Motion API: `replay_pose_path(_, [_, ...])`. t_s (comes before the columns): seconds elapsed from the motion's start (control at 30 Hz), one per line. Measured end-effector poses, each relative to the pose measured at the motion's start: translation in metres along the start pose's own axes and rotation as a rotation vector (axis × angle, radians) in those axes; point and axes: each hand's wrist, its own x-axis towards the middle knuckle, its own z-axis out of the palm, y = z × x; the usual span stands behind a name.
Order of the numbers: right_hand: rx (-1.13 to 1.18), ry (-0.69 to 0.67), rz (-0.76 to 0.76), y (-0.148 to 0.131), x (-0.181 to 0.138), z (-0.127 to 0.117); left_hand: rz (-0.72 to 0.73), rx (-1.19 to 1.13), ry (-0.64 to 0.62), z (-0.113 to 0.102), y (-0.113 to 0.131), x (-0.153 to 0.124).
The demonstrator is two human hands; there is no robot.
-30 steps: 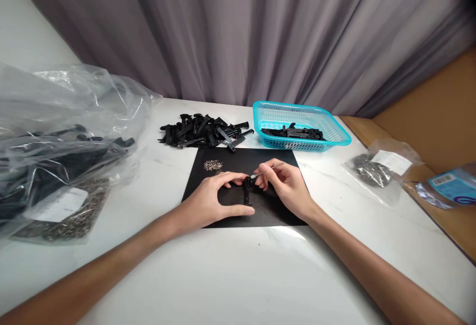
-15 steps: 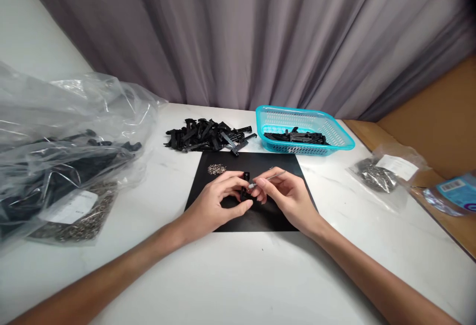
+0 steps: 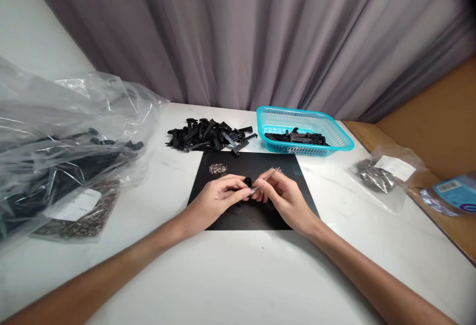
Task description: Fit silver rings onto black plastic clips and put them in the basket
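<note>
A black part (image 3: 248,182) is held over a black mat (image 3: 241,221), mostly hidden by the fingers of the left hand (image 3: 217,193), which are closed around it. A thin tool (image 3: 254,190) is pinched by the right hand (image 3: 284,193), its tip angled toward the part; contact cannot be told. On the mat, 2 heaps of metal pieces (image 3: 217,168) are seen; beyond, a pile of black parts (image 3: 206,136) is set beside a blue basket (image 3: 330,129).

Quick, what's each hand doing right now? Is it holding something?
Left hand: closed, holding a black plastic part, mostly hidden by the fingers.
Right hand: closed, holding a thin tool.
</note>
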Motion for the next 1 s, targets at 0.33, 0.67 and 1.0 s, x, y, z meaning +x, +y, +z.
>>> replay_pose_path(0.33, [-0.251, 0.161, -0.181, -0.002, 0.000, -0.006, -0.027, -0.025, 0.003, 0.001, 0.001, 0.003])
replay_pose_path(0.67, [-0.575, -0.111, -0.437, 0.000, -0.005, 0.001, -0.135, -0.095, -0.035, -0.010, 0.010, 0.003])
replay_pose_path(1.0, [-0.601, -0.023, -0.547, 0.003, -0.003, 0.001, -0.101, -0.060, -0.126, -0.015, 0.015, 0.002])
